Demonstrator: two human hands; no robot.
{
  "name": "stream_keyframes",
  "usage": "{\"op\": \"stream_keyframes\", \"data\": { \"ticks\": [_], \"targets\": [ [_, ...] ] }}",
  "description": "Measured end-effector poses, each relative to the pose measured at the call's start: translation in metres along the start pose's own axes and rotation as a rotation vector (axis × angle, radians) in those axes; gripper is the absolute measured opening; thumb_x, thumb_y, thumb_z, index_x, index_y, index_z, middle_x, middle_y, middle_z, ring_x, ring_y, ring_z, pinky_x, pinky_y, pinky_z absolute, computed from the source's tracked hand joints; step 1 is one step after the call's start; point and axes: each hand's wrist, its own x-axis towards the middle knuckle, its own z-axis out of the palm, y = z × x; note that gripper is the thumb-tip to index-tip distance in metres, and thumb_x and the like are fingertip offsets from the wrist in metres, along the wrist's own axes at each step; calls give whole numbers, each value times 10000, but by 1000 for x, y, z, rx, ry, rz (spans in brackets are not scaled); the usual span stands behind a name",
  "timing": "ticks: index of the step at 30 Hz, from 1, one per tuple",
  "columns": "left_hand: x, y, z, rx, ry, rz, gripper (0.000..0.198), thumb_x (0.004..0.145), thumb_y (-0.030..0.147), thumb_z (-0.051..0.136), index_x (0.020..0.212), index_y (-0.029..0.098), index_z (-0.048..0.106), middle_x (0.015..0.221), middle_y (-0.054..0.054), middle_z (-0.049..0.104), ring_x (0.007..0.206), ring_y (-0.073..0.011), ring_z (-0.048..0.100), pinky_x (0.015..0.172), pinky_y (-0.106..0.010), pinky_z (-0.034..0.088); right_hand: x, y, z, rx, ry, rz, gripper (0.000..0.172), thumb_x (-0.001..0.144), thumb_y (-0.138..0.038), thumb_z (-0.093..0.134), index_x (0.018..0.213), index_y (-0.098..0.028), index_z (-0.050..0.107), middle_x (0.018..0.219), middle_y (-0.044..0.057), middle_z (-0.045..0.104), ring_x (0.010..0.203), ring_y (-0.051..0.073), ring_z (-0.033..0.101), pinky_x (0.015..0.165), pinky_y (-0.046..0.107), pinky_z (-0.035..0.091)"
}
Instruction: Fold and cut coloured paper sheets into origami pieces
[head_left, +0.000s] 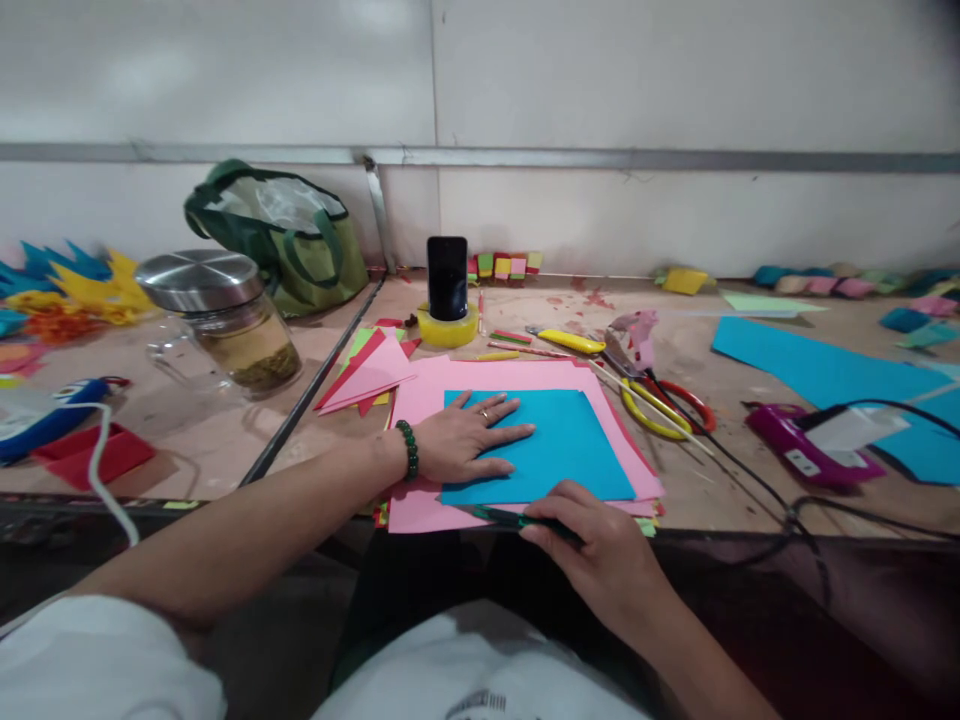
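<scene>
My left hand [469,440] lies flat with its fingers spread on a blue sheet of paper [570,435], holding it down. Under the blue sheet is a stack of pink paper [420,512], with other colours peeking out at its edges. My right hand [592,535] is closed around a dark green utility knife [514,517]. The knife points left, along the blue sheet's near edge; whether the blade touches the paper I cannot tell. Folded pink and red paper triangles [371,375] rest just left of the stack.
Behind the stack stand a phone [447,278] on a yellow tape roll [448,326], a yellow cutter [571,341] and scissors [656,415]. A glass tea jar [244,340] and green bag [311,250] are left. Right are a purple power strip [806,450], cables and blue paper [817,360].
</scene>
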Motion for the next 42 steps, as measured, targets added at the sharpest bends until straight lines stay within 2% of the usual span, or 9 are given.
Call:
{"op": "stream_keyframes", "data": {
  "ticks": [6, 11, 15, 17, 20, 23, 30, 36, 42],
  "targets": [
    [0, 0, 0, -10, 6, 5, 654, 928, 628, 329, 1495, 327, 206, 1588, -101, 92, 1447, -339, 113, 1096, -624, 97, 2, -13, 13, 35, -7, -19, 142, 899, -304, 557, 877, -235, 679, 830, 29, 655, 707, 158, 644, 640, 259, 485],
    [-1, 0, -1, -12, -10, 7, 656, 928, 636, 309, 1495, 322, 206, 1587, -115, 101, 1448, -330, 119, 1095, -628, 101, -12, -6, -22, 111, -19, -63, 113, 900, -299, 558, 905, -260, 664, 839, 19, 661, 748, 153, 642, 651, 236, 489],
    [-2, 0, -2, -13, 16, 4, 712, 892, 679, 346, 1492, 314, 229, 1578, -142, 134, 1441, -334, 157, 1100, -625, 110, -14, 45, -62, -158, 470, 77, 193, 896, -356, 537, 1006, -245, 651, 1005, 62, 672, 957, 229, 633, 823, 331, 483],
    [-3, 4, -7, -19, 33, -9, 767, 857, 715, 375, 1492, 306, 238, 1571, -155, 154, 1437, -347, 164, 1105, -621, 115, -9, 76, -72, -324, 527, 142, 258, 890, -385, 504, 998, -209, 660, 993, 96, 679, 932, 271, 640, 770, 383, 495],
    [-16, 16, -16, -31, 37, -72, 943, 749, 792, 459, 1506, 296, 190, 1566, -180, 149, 1433, -383, 140, 1105, -625, 136, -3, 105, -74, -503, 445, 246, 319, 891, -373, 451, 1036, -179, 658, 974, 123, 695, 833, 289, 658, 662, 406, 510],
    [-46, 28, -18, -49, 39, -211, 1037, 692, 816, 503, 1514, 330, 98, 1581, -152, 87, 1429, -411, 117, 1093, -644, 170, -5, 105, -68, -571, 450, 184, 335, 912, -384, 419, 1028, -180, 658, 1048, 134, 689, 936, 294, 647, 755, 431, 519],
    [-120, 32, 20, -51, 190, -678, 1323, 553, 814, 637, 1522, 216, -36, 1571, -201, -8, 1423, -442, 73, 1097, -636, 196, -17, 81, -42, -477, 317, 193, 432, 932, -512, 352, 1097, -237, 641, 1081, 85, 710, 975, 277, 659, 825, 431, 517],
    [-125, 31, 36, -85, 312, -608, 1281, 570, 615, 790, 1522, 277, 2, 1583, -159, 26, 1428, -402, 125, 1103, -585, 250, 13, 87, -40, -300, 257, 378, 579, 908, -594, 308, 1166, -175, 613, 1175, 122, 664, 1118, 298, 587, 964, 455, 438],
    [-129, 15, 46, -34, 469, -493, 1056, 701, 492, 734, 1519, 304, 93, 1562, -126, 212, 1388, -373, 295, 1079, -537, 345, 27, 69, -53, -283, 140, 496, 548, 916, -562, 312, 1100, -181, 661, 1090, 135, 680, 1029, 299, 624, 883, 416, 446]
  ]
}}
